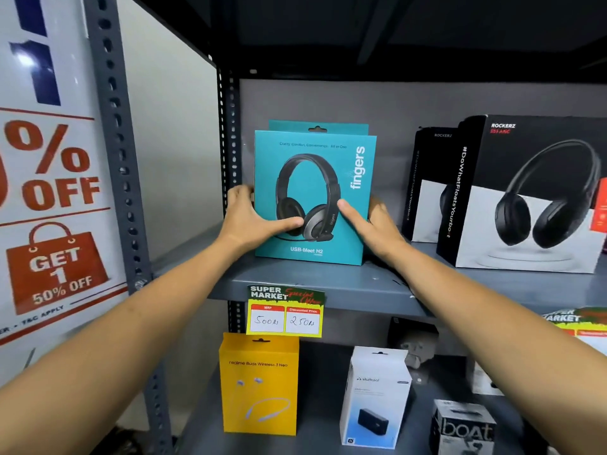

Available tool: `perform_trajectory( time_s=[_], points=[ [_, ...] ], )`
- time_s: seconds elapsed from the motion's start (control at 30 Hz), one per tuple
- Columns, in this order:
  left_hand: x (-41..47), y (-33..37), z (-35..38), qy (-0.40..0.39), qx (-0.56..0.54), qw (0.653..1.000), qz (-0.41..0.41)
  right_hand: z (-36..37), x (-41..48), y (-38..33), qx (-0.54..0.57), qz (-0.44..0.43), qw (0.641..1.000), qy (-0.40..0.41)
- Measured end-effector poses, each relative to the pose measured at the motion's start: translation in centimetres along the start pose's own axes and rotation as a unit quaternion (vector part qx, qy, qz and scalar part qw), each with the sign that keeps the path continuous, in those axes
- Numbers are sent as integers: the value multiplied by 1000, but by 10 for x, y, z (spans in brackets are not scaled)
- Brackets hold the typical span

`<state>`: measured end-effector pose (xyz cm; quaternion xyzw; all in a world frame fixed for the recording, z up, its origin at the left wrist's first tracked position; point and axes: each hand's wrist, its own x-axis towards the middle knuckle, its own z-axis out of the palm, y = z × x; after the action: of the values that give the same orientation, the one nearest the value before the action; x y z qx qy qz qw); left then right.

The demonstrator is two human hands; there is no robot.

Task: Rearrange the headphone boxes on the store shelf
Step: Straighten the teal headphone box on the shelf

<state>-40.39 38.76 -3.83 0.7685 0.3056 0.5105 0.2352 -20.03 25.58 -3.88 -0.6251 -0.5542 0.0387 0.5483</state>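
Observation:
A teal "fingers" headphone box (315, 178) stands upright on the grey metal shelf (328, 284), near its left end. A second teal box (341, 128) stands right behind it, only its top edge showing. My left hand (253, 218) grips the front box's left edge, thumb across the front. My right hand (371, 224) grips its right edge, thumb on the front face. To the right stand a large black-and-white Rockerz headphone box (532, 198) and another Rockerz box (427, 188) behind it, partly hidden.
A yellow price tag (285, 311) hangs from the shelf edge. On the shelf below stand a yellow realme earphone box (259, 385), a white stuffcool box (374, 399) and a boat box (466, 428). A sale poster (52, 205) and a perforated upright (115, 142) are at left.

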Motion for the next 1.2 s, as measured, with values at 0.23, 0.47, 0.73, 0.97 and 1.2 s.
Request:
perform_trajectory(
  time_s=[0.23,0.47,0.73,0.97,1.2],
  points=[
    [20,-18,11,-217,-128,961,-116,6,19,15,42,120,990,-64],
    [29,-25,20,-274,-152,946,-81,7,30,23,123,85,982,-113],
    [26,-29,14,-229,-183,953,-81,5,21,19,78,42,992,-95],
    [16,-20,12,-165,-53,984,30,-3,10,14,-58,16,996,-68],
    [14,-21,10,-178,-40,983,10,-4,5,8,-134,-8,990,-30]
  ],
)
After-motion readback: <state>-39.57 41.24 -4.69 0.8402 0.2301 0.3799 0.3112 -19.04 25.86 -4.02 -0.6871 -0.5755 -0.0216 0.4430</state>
